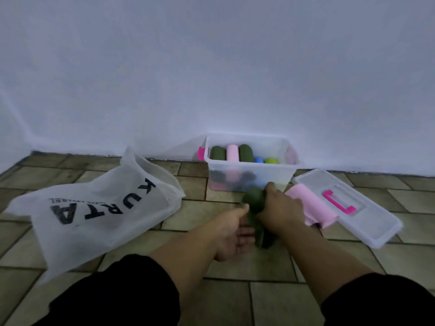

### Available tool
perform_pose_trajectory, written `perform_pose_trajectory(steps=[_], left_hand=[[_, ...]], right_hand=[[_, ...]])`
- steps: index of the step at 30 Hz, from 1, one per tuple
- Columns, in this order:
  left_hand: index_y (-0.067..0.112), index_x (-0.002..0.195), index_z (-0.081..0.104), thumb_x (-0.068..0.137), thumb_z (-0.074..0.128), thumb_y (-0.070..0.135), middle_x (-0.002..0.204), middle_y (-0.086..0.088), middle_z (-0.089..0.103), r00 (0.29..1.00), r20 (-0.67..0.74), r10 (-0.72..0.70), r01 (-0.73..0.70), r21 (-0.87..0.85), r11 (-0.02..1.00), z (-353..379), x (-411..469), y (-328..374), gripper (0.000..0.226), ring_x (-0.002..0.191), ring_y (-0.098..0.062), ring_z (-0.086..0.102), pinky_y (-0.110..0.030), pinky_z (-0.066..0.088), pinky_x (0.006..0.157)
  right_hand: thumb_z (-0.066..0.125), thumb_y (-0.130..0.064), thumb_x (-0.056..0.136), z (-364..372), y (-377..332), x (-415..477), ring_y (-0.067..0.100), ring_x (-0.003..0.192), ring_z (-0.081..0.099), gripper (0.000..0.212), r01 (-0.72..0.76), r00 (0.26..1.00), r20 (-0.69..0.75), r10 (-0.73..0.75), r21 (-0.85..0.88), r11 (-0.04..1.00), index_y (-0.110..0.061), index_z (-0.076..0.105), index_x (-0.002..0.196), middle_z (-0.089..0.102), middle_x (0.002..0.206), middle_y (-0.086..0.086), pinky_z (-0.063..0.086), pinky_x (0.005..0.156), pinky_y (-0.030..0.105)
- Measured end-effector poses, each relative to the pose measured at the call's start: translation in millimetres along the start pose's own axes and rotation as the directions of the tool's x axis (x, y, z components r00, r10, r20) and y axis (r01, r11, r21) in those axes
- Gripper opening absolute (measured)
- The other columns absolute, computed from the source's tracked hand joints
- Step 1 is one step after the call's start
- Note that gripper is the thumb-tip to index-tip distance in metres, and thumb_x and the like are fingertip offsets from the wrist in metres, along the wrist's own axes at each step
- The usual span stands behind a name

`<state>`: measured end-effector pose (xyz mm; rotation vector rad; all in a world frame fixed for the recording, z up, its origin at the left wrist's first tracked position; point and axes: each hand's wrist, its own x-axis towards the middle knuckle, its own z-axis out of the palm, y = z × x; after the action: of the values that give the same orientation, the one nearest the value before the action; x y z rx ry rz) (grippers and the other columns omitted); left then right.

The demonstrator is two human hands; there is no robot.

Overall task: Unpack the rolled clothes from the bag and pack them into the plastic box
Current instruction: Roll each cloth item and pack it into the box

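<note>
On the tiled floor (98, 264) a slumped white bag (94, 208) lies left, a clear box (253, 175) holding green and pink rolls stands against the wall, and its lid (367, 217) lies right beside a pink roll (310, 208). A dark green roll (255, 203), slightly blurred, sits just before the box. The right hand (280, 205) has its grip closed over that roll from above, while the left hand (231, 234) is spread, palm up, touching the roll's near end.

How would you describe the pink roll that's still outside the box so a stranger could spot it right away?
Find the clear plastic box against the wall, then its lid lying on the floor to the right. The pink roll lies against the lid's left edge, beside the right hand. Unlike the pink roll in the box, it's on the tiles.
</note>
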<state>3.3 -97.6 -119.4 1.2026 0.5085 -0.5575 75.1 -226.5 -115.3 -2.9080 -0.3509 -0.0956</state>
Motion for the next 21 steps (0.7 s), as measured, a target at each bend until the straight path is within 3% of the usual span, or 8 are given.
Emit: perform_pose_trajectory(steps=[4,6,10,11,13,15,17,21], left_hand=[[0.012,0.119,0.063,0.091,0.041,0.060,0.096,-0.013,0.068,0.981,-0.095,0.171,-0.193,-0.349,0.917,-19.3,2.3,27.7,0.060,0.081,-0.026,0.060,-0.034,0.049,0.074],[0.011,0.119,0.061,0.092,0.046,0.052,0.087,-0.009,0.069,0.959,-0.160,0.232,-0.275,-0.350,0.895,-33.7,-2.2,45.0,0.051,0.068,-0.021,0.060,-0.028,0.048,0.064],[0.023,0.119,0.057,0.092,0.054,0.036,0.117,0.000,0.061,0.732,-0.425,0.533,-0.427,0.323,0.844,-50.6,-6.6,61.1,0.030,0.098,-0.017,0.056,-0.031,0.047,0.078],[0.026,0.119,0.057,0.092,0.055,0.031,0.117,0.002,0.059,0.687,-0.367,0.628,-0.440,0.479,0.760,-51.6,-8.8,60.3,0.028,0.100,-0.015,0.054,-0.029,0.045,0.077],[0.023,0.118,0.059,0.092,0.055,0.023,0.118,0.001,0.062,0.732,-0.134,0.669,-0.427,0.674,0.602,-51.3,-10.3,53.6,0.027,0.101,-0.015,0.056,-0.028,0.046,0.081],[0.022,0.122,0.058,0.092,0.054,0.022,0.123,0.000,0.061,0.856,0.070,0.513,-0.339,0.823,0.455,-48.1,-10.3,42.7,0.030,0.107,-0.013,0.055,-0.029,0.044,0.093],[0.023,0.128,0.054,0.092,0.052,0.028,0.128,0.003,0.058,0.901,0.156,0.405,-0.291,0.910,0.296,-44.9,-11.6,33.5,0.037,0.111,-0.012,0.053,-0.027,0.041,0.095],[0.025,0.125,0.055,0.084,0.064,0.028,0.120,0.003,0.062,0.901,0.223,0.372,-0.316,0.925,0.210,-41.6,-12.5,17.0,0.042,0.106,-0.014,0.057,-0.028,0.043,0.090]], right_hand=[[0.062,-0.030,0.065,2.5,-28.2,-21.7,0.025,0.088,0.058,0.037,0.315,0.925,-0.183,-0.333,-0.122,0.941,-0.029,0.042,0.096,0.061,0.094,-0.004,0.035,0.072,0.037],[0.069,-0.028,0.061,7.1,-34.8,-35.2,0.024,0.084,0.062,0.043,0.383,0.877,-0.252,-0.408,-0.145,0.912,-0.030,0.047,0.097,0.064,0.092,-0.004,0.044,0.074,0.040],[0.062,-0.039,0.078,31.2,-35.5,-55.1,0.025,0.102,0.056,0.045,0.492,0.854,-0.101,-0.511,-0.166,0.855,-0.032,0.044,0.118,0.060,0.112,-0.002,0.039,0.092,0.047],[0.059,-0.040,0.079,35.9,-34.0,-57.2,0.025,0.103,0.054,0.045,0.495,0.854,-0.084,-0.513,-0.167,0.852,-0.032,0.043,0.121,0.058,0.113,-0.002,0.038,0.092,0.047],[0.056,-0.044,0.078,38.1,-32.9,-60.7,0.025,0.102,0.052,0.046,0.480,0.866,-0.071,-0.495,-0.159,0.863,-0.034,0.044,0.121,0.056,0.112,-0.004,0.035,0.090,0.045],[0.054,-0.050,0.074,35.9,-31.1,-64.9,0.023,0.104,0.049,0.050,0.456,0.887,-0.025,-0.461,-0.116,0.882,-0.038,0.043,0.121,0.053,0.113,-0.006,0.032,0.090,0.044],[0.052,-0.053,0.072,30.0,-25.0,-69.7,0.018,0.106,0.047,0.051,0.440,0.898,0.025,-0.440,-0.001,0.898,-0.043,0.044,0.121,0.051,0.116,-0.009,0.034,0.091,0.041],[0.062,-0.023,0.073,9.6,-7.2,-73.4,0.008,0.096,0.053,0.035,0.243,0.965,-0.016,-0.262,0.429,0.870,-0.037,0.062,0.105,0.054,0.102,-0.016,0.043,0.084,0.027]])
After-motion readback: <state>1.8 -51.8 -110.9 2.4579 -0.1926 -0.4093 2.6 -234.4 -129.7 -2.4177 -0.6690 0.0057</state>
